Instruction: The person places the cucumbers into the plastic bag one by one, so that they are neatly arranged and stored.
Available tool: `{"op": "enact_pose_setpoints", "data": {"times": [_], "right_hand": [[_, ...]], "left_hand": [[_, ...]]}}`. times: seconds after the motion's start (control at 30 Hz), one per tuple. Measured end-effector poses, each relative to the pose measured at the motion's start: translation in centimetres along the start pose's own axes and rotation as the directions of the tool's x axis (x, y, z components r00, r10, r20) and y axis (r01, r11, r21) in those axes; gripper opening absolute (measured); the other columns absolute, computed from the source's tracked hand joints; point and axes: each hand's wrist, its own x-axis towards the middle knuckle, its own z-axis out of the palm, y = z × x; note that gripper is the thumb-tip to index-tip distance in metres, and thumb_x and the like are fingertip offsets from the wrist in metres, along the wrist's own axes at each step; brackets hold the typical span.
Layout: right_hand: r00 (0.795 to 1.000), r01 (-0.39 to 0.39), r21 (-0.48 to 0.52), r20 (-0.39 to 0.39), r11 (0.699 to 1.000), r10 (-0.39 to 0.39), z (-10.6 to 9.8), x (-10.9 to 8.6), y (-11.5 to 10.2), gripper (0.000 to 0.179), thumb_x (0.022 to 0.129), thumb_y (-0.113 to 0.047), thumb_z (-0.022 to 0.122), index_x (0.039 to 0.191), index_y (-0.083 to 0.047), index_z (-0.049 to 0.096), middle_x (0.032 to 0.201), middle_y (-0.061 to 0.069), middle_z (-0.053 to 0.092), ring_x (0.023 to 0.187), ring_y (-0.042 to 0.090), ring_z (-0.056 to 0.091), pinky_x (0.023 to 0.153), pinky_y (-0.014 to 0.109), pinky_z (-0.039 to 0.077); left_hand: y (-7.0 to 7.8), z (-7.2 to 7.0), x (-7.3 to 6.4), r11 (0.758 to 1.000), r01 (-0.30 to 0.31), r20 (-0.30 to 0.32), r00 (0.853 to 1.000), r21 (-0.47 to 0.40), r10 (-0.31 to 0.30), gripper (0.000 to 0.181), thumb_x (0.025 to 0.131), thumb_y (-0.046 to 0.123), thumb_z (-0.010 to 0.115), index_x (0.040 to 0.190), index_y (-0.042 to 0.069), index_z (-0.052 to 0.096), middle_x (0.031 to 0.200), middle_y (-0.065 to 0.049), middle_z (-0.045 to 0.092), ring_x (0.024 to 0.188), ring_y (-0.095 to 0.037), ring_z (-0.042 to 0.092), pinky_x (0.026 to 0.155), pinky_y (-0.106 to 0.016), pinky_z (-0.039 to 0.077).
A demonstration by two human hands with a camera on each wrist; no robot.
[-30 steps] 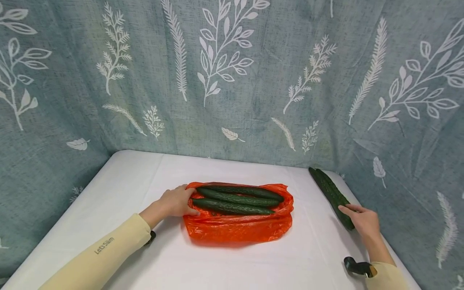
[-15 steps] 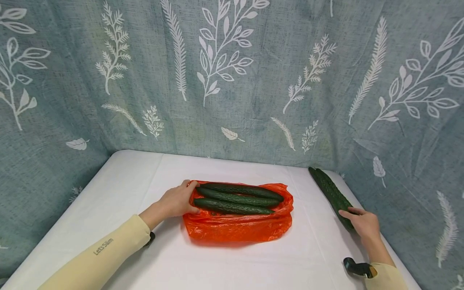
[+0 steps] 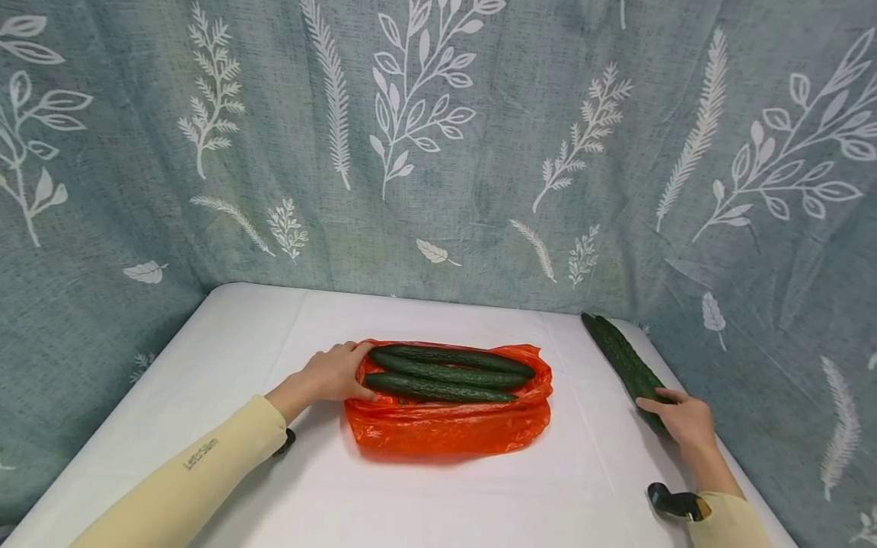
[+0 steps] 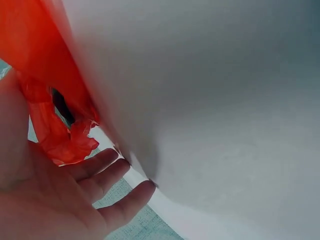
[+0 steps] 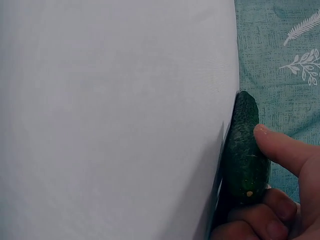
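Three dark green cucumbers lie side by side in an orange-red plastic bag in the middle of the head view. My left hand is at the bag's left end, touching its rim. In the left wrist view its fingers are fairly straight, with crumpled bag film against the palm. At the far right, my right hand grips the near end of a cucumber, thumb on one side and curled fingers on the other. A second tip beside it suggests two cucumbers there.
Everything lies on a white-covered table. A blue-green curtain with white leaf prints hangs behind and along both sides. The right-hand cucumbers lie near the table's right edge. A black wrist device is on my right wrist.
My left hand's upper fingers have shifted up and back along the bag's left rim, lifting that corner slightly. My right hand's fingers have spread a little and it stays in place on the cucumber.
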Motion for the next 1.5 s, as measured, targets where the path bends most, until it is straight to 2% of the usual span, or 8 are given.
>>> {"op": "enact_pose_setpoints", "data": {"times": [0.17,0.5,0.63,0.77,0.9,1.07,1.3,1.5], "right_hand": [[1.000,0.009,-0.023,0.020,1.000,-0.008,0.1,0.2,-0.2,0.087,0.088,-0.044,0.074,0.155,-0.003,0.035,0.162,0.032,0.015,0.144,0.054,0.023,0.110,0.066,0.032],[0.998,0.037,0.002,0.047,0.999,-0.037,0.0,0.5,-0.1,0.083,0.089,-0.039,0.074,0.154,-0.003,0.036,0.163,0.032,0.013,0.144,0.054,0.023,0.108,0.065,0.034],[0.994,0.050,0.005,0.093,0.999,-0.050,-0.3,0.8,0.2,0.085,0.089,-0.041,0.074,0.154,-0.003,0.035,0.163,0.032,0.012,0.141,0.052,0.029,0.097,0.060,0.045],[0.990,0.053,0.002,0.130,0.999,-0.053,-0.8,0.8,0.0,0.089,0.088,-0.046,0.074,0.155,-0.004,0.034,0.163,0.033,0.011,0.139,0.050,0.031,0.090,0.053,0.049],[0.989,0.045,-0.003,0.140,0.999,-0.045,-0.9,0.5,-0.4,0.096,0.086,-0.054,0.073,0.157,-0.004,0.032,0.163,0.032,0.010,0.141,0.050,0.030,0.095,0.057,0.047],[0.992,0.048,-0.057,0.117,0.997,-0.041,-0.5,0.7,-0.9,0.097,0.085,-0.057,0.073,0.156,-0.002,0.034,0.162,0.033,0.012,0.144,0.053,0.023,0.109,0.064,0.035],[0.988,0.105,-0.118,0.125,0.987,-0.090,-0.2,1.0,-1.2,0.084,0.090,-0.048,0.071,0.150,0.004,0.041,0.157,0.036,0.023,0.140,0.055,0.030,0.107,0.063,0.038],[0.990,0.085,-0.124,0.125,0.989,-0.070,-0.3,1.2,-1.4,0.093,0.087,-0.052,0.072,0.150,0.006,0.038,0.157,0.037,0.021,0.141,0.056,0.025,0.110,0.065,0.032]], "left_hand": [[-0.1,-0.2,0.2,1.000,0.014,0.020,1.000,-0.013,-0.014,0.099,0.074,0.056,0.084,0.153,0.018,0.039,0.147,-0.017,0.050,0.130,-0.036,0.051,0.100,-0.061,0.042],[-0.2,-0.4,0.3,0.999,0.031,0.040,0.999,-0.016,-0.030,0.099,0.074,0.056,0.084,0.153,0.017,0.039,0.149,-0.018,0.047,0.133,-0.036,0.049,0.102,-0.062,0.041],[-0.1,-0.6,0.1,0.999,0.039,0.047,0.998,-0.014,-0.038,0.098,0.075,0.056,0.084,0.153,0.017,0.039,0.150,-0.018,0.047,0.134,-0.036,0.049,0.101,-0.062,0.041],[0.0,-0.8,-0.1,0.999,0.045,0.053,0.998,-0.006,-0.044,0.098,0.075,0.056,0.083,0.153,0.017,0.038,0.150,-0.018,0.047,0.134,-0.036,0.049,0.101,-0.062,0.041],[0.0,-1.0,-0.2,0.999,0.047,0.057,0.997,-0.006,-0.047,0.098,0.076,0.055,0.083,0.153,0.017,0.038,0.149,-0.018,0.047,0.133,-0.036,0.049,0.101,-0.062,0.041],[-0.1,-1.0,-0.1,0.999,0.049,0.056,0.997,-0.009,-0.048,0.097,0.076,0.054,0.084,0.153,0.016,0.038,0.149,-0.018,0.047,0.133,-0.036,0.049,0.102,-0.063,0.041],[-0.3,-0.5,-0.1,0.998,0.053,0.069,0.996,-0.016,-0.051,0.098,0.076,0.055,0.083,0.153,0.017,0.037,0.152,-0.018,0.044,0.135,-0.037,0.047,0.104,-0.064,0.039],[-0.4,-0.3,0.0,0.998,0.055,0.063,0.996,-0.013,-0.055,0.098,0.076,0.056,0.082,0.154,0.019,0.036,0.154,-0.018,0.042,0.138,-0.037,0.045,0.105,-0.063,0.038]]}}
